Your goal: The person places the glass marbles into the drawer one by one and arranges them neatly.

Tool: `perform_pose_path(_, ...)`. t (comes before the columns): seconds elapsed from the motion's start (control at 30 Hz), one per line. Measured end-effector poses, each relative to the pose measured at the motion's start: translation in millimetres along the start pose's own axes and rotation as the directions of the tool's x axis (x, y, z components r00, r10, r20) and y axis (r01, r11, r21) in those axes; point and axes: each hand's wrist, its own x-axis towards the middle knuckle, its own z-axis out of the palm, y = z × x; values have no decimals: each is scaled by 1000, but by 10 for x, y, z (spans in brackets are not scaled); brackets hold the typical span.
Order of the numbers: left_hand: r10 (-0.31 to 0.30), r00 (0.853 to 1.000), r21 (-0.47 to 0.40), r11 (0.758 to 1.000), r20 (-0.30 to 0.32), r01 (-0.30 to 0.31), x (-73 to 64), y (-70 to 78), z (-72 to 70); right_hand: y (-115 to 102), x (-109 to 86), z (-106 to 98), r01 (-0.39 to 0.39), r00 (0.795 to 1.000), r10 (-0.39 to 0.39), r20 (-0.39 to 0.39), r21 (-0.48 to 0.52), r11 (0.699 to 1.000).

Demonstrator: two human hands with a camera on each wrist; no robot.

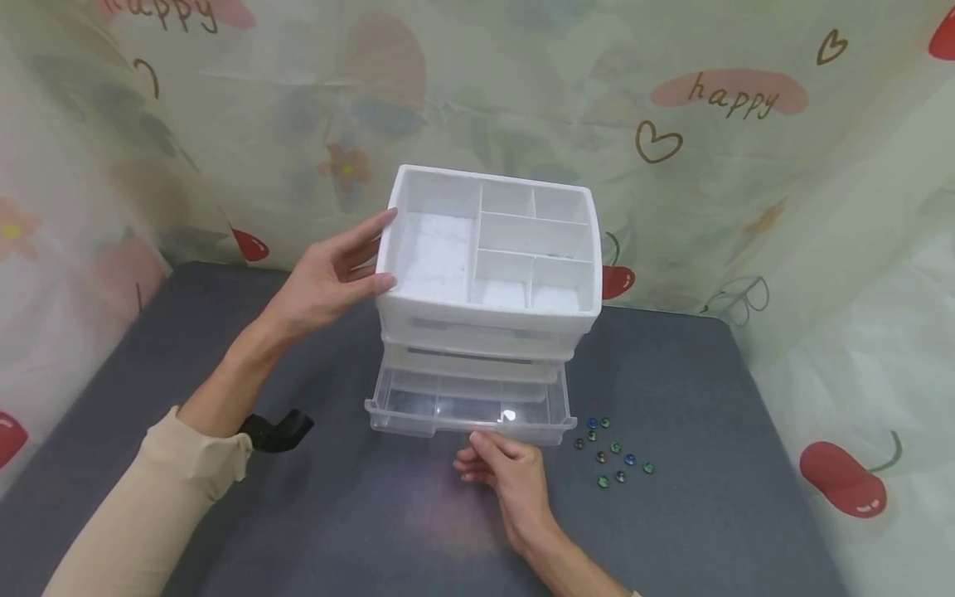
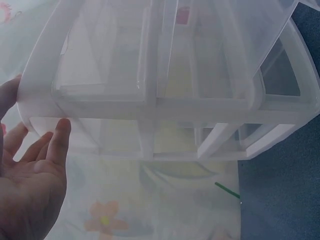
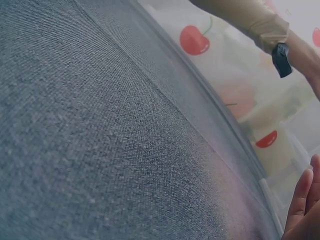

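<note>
A white and clear plastic drawer organizer [image 1: 488, 308] stands on the table, its bottom clear drawer [image 1: 462, 406] pulled out toward me. My left hand [image 1: 328, 269] rests on the organizer's left side, with the thumb at the front corner and the fingers spread farther back. In the left wrist view, the left hand [image 2: 37, 175] has its fingertips against the side frame [image 2: 200, 110]. My right hand [image 1: 515, 481] is at the drawer's front, thumb tip right at its lower lip and fingers loosely bent below. At the right wrist view's edge, fingers [image 3: 300, 200] show beside clear plastic.
Several small glass marbles [image 1: 615, 448], green, blue and dark, lie to the right of the drawer. The organizer's divided top tray [image 1: 438, 253] is uncovered. A dark grey cloth covers the table [image 1: 358, 514]. Printed curtains [image 1: 477, 108] hang behind and at the sides.
</note>
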Motion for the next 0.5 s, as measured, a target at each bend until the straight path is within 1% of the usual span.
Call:
perform_pose_path(0.13,-2,1000,3,1000,1,2,7,-8,4,14,-25,-18,-2,1000,2,-2,-1,1000)
perform_pose_path(0.33,-5,1000,13,1000,-15,6,-5,-13,0,27,-67,-32,-7,1000,8,15,-30,1000)
perform_pose_path(0.5,-4,1000,7,1000,-16,4,2,-14,0,28,-104,-31,-14,1000,15,15,-21,1000)
